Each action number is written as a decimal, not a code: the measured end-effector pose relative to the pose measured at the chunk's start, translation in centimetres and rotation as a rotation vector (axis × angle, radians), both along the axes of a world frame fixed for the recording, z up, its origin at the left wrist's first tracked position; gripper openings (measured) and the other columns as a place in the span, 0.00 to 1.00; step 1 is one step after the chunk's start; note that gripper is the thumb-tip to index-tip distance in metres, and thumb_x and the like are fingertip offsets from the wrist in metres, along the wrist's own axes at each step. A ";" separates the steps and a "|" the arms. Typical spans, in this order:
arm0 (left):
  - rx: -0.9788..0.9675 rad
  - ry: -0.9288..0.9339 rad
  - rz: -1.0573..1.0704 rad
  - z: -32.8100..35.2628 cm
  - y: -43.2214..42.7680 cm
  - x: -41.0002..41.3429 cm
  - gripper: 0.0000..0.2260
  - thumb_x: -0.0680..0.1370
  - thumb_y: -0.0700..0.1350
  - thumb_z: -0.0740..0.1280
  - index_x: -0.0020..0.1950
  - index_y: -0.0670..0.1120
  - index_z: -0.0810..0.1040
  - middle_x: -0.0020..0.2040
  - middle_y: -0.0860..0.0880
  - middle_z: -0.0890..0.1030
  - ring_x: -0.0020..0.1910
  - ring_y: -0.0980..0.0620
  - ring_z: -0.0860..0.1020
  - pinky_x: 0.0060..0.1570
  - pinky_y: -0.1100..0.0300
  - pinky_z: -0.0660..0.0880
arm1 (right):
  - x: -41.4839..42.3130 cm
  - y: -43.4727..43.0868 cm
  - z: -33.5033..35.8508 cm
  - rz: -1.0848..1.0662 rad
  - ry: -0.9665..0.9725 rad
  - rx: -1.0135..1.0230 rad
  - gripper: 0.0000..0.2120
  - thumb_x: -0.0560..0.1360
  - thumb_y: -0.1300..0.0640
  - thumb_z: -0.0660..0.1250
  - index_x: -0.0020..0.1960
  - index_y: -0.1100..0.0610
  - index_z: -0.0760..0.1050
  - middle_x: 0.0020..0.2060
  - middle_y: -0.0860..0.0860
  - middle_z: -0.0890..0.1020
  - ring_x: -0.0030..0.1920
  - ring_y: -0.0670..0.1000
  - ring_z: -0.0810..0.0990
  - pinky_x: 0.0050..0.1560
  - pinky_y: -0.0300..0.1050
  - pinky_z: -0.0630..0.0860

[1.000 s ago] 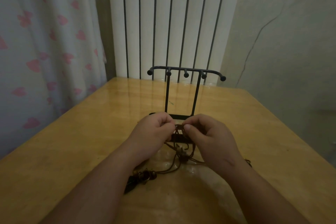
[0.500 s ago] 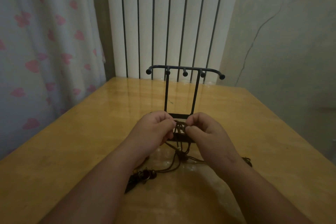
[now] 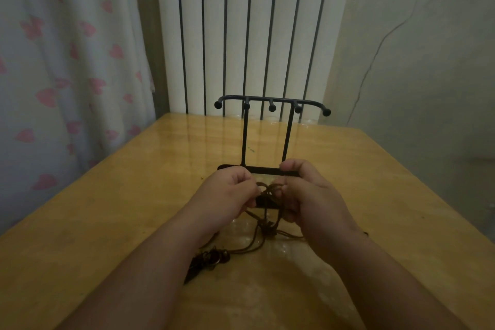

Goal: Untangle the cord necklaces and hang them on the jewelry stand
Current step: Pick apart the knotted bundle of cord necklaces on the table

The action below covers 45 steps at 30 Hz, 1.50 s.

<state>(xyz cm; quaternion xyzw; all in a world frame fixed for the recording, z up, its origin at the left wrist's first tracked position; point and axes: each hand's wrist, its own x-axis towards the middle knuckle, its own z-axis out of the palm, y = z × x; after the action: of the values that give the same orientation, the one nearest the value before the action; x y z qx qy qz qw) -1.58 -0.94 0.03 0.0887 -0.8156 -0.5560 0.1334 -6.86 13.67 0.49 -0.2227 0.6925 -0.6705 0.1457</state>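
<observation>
A black wire jewelry stand (image 3: 272, 104) rises at the middle of the wooden table (image 3: 107, 209), its hooks bare. Just in front of its base, my left hand (image 3: 227, 195) and my right hand (image 3: 308, 195) pinch a tangle of brown cord necklaces (image 3: 269, 190) held between them, a little above the table. More cord trails down from the knot to the tabletop. Dark pendants and beads (image 3: 211, 261) lie by my left forearm. Part of the cord is hidden under my right wrist.
A white radiator (image 3: 241, 35) stands behind the table's far edge. A curtain with pink hearts (image 3: 67, 61) hangs at the left. A pale wall (image 3: 415, 61) closes the right side.
My hands have shifted slightly on the knot, the right fingers reaching further up toward the stand's base. The cord loop between the hands looks wider. The stand has not moved.
</observation>
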 end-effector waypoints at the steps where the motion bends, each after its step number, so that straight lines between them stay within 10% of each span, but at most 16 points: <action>1: -0.001 -0.008 -0.011 0.0 0.1 0.0 0.09 0.78 0.42 0.64 0.38 0.49 0.77 0.30 0.54 0.78 0.33 0.53 0.73 0.37 0.55 0.71 | -0.2 -0.1 0.1 0.012 -0.026 0.013 0.12 0.76 0.67 0.58 0.53 0.54 0.74 0.31 0.50 0.75 0.32 0.50 0.69 0.33 0.44 0.65; 8: 0.062 0.014 0.069 0.1 0.1 -0.1 0.10 0.79 0.41 0.60 0.41 0.47 0.78 0.36 0.49 0.81 0.36 0.50 0.76 0.38 0.54 0.72 | -0.5 0.8 0.2 0.041 0.019 -0.056 0.11 0.65 0.62 0.63 0.47 0.58 0.77 0.27 0.46 0.71 0.28 0.46 0.65 0.29 0.42 0.62; 16: 0.035 0.108 0.142 0.0 0.4 0.0 0.11 0.80 0.44 0.60 0.41 0.49 0.78 0.37 0.50 0.82 0.37 0.53 0.77 0.37 0.57 0.72 | -0.3 0.1 -0.1 -0.151 0.181 0.192 0.07 0.77 0.57 0.64 0.43 0.53 0.80 0.32 0.47 0.78 0.33 0.45 0.72 0.33 0.40 0.67; 25: 0.025 0.045 0.208 0.1 -0.3 0.0 0.07 0.76 0.42 0.67 0.39 0.47 0.80 0.38 0.48 0.84 0.39 0.51 0.82 0.38 0.60 0.77 | -0.6 0.9 0.3 -0.026 -0.207 -0.320 0.09 0.74 0.66 0.51 0.41 0.58 0.68 0.29 0.54 0.75 0.28 0.49 0.62 0.30 0.45 0.57; 35: 0.129 0.078 0.211 0.2 -0.2 0.1 0.03 0.75 0.41 0.70 0.41 0.44 0.80 0.38 0.46 0.84 0.40 0.49 0.83 0.40 0.57 0.80 | -0.7 0.9 -0.3 -0.123 0.113 0.087 0.05 0.75 0.60 0.67 0.43 0.55 0.81 0.33 0.51 0.78 0.34 0.50 0.71 0.35 0.45 0.67; 45: 0.344 0.096 0.185 0.2 -0.8 -0.1 0.05 0.74 0.36 0.70 0.43 0.46 0.79 0.38 0.45 0.83 0.36 0.51 0.79 0.34 0.59 0.74 | -0.8 0.7 0.4 0.047 -0.285 -0.422 0.03 0.66 0.61 0.59 0.38 0.58 0.71 0.28 0.51 0.68 0.29 0.49 0.62 0.31 0.44 0.58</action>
<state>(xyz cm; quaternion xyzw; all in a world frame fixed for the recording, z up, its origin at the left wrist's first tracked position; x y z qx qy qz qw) -1.67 -1.78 0.22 0.1581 -0.6896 -0.6761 0.2057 -7.67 14.37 0.87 -0.1675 0.5046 -0.8212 0.2075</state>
